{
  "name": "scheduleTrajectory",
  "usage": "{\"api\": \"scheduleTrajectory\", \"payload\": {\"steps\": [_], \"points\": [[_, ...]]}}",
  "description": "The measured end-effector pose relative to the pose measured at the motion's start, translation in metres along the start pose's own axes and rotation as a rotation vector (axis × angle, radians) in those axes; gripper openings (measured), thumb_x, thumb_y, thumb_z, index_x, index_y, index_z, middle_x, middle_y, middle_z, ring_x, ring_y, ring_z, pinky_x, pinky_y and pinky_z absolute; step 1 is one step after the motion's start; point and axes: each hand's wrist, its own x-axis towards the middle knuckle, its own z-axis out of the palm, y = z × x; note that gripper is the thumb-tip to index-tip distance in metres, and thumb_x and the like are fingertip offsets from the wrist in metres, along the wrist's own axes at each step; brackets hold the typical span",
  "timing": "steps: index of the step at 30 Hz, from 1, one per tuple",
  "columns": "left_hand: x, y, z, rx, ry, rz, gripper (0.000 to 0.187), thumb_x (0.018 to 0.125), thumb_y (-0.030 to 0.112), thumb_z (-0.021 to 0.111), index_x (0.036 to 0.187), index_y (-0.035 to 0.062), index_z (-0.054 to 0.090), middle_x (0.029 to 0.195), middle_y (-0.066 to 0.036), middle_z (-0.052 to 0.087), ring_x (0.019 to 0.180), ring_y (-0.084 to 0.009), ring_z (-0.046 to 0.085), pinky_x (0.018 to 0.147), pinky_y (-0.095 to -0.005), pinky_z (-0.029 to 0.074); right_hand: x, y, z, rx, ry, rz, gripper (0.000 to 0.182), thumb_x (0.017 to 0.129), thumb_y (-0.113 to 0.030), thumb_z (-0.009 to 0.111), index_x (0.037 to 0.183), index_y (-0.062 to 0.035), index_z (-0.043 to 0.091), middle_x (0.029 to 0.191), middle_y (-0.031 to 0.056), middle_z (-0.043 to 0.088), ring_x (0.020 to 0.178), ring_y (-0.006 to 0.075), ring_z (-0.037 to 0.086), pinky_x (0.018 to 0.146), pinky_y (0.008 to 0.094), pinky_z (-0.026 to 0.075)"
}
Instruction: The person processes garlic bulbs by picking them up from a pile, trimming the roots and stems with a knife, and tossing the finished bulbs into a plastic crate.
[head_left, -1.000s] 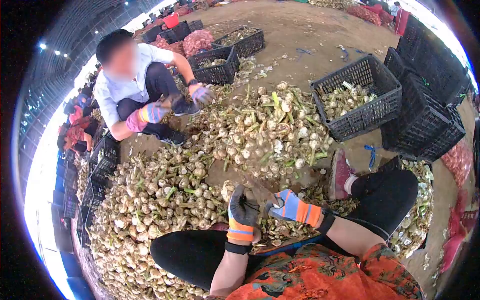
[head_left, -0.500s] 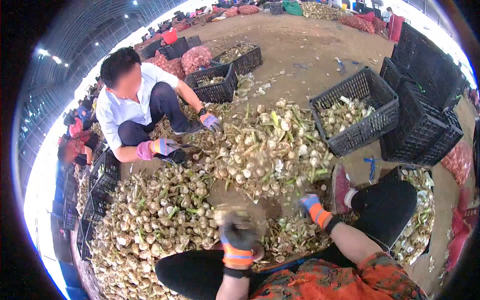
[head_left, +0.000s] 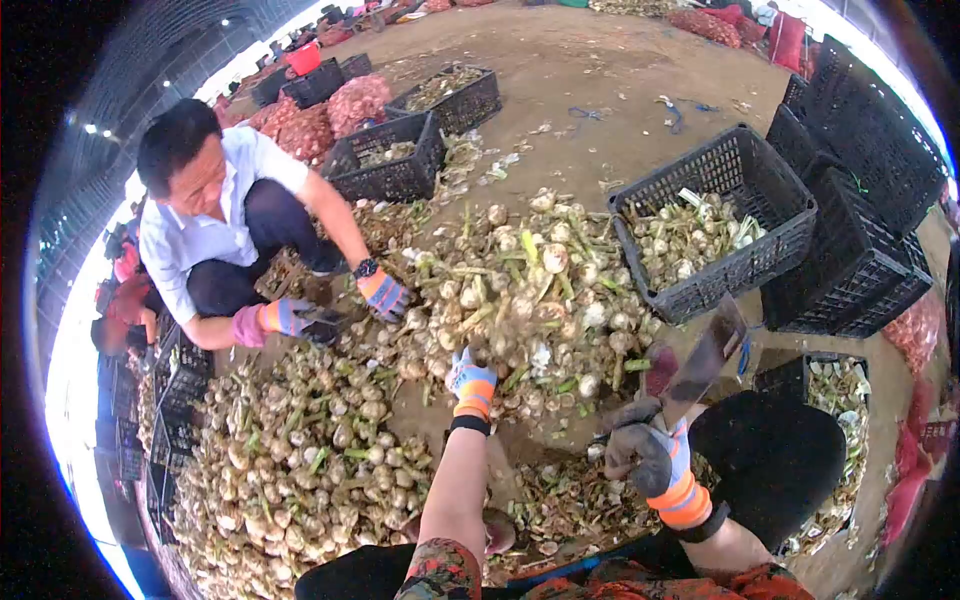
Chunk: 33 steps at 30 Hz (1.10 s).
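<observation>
My left hand (head_left: 470, 385), in a blue and orange glove, reaches to the near edge of a heap of garlic with stems (head_left: 540, 290). Its fingers look partly apart, and their tips are hard to make out against the bulbs. My right hand (head_left: 658, 465), gloved in grey, blue and orange, is closed around the handle of a broad-bladed knife (head_left: 708, 358). The blade points up and away, in front of a black crate (head_left: 735, 265) holding some garlic. Trimmed-looking bulbs (head_left: 290, 460) lie piled at the left.
A co-worker (head_left: 230, 220) in a white shirt and gloves squats across the heap at the left. Stacked black crates (head_left: 850, 250) stand at the right. A bin of peelings (head_left: 835, 440) is beside my right leg. Red net sacks (head_left: 355, 105) lie behind the co-worker.
My left hand has moved forward to the heap. My right hand has risen, bringing the knife into clear view. The co-worker's watch hand has moved nearer the heap's left edge, and the view has shifted.
</observation>
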Motion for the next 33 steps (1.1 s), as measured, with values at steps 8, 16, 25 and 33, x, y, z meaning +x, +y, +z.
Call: {"api": "scheduleTrajectory", "payload": {"steps": [8,16,25,33], "points": [[-0.039,-0.002,-0.063,-1.852,-0.005,-0.34,0.033,0.081,0.025,0.056,0.109,0.0086,0.054,0.092,-0.004,0.061,0.066,-0.0129,0.055,0.053,-0.0271,0.043,0.008,0.017,-0.015,-0.115,-0.039,-0.029,0.011,0.072,-0.006,0.055,0.081,-0.0004,0.051,0.055,0.0087,0.046,0.043,0.0198,0.047,0.035,0.0283,0.033],[-0.153,0.005,-0.172,-2.005,-0.196,-0.227,0.029,0.078,0.04,0.051,0.085,0.0129,0.058,0.071,0.001,0.058,0.051,-0.0094,0.049,0.036,-0.0208,0.032,-0.021,0.013,0.011,-0.307,-0.27,0.094,0.016,0.071,-0.015,0.062,0.082,-0.0039,0.063,0.061,0.0012,0.053,0.053,0.0106,0.052,0.046,0.0253,0.041],[-0.233,-0.026,-0.183,-1.834,-0.682,-0.255,0.028,0.084,0.007,0.044,0.11,0.0006,0.049,0.1,-0.015,0.058,0.08,-0.0246,0.06,0.072,-0.0381,0.052,-0.068,0.032,0.039,-1.637,-0.712,-0.215,0.039,0.067,-0.035,0.055,0.09,-0.0036,0.058,0.083,0.0168,0.06,0.075,0.0326,0.059,0.069,0.0399,0.047],[-0.272,0.0,-0.173,-1.503,-0.327,0.015,0.028,0.088,0.017,0.04,0.11,0.0019,0.047,0.092,-0.015,0.059,0.072,-0.0241,0.06,0.067,-0.037,0.052,-0.077,0.031,0.047,-1.707,-0.801,-0.254,0.037,0.067,-0.034,0.055,0.091,-0.0053,0.058,0.086,0.0153,0.06,0.082,0.0305,0.058,0.072,0.0387,0.045]]}}
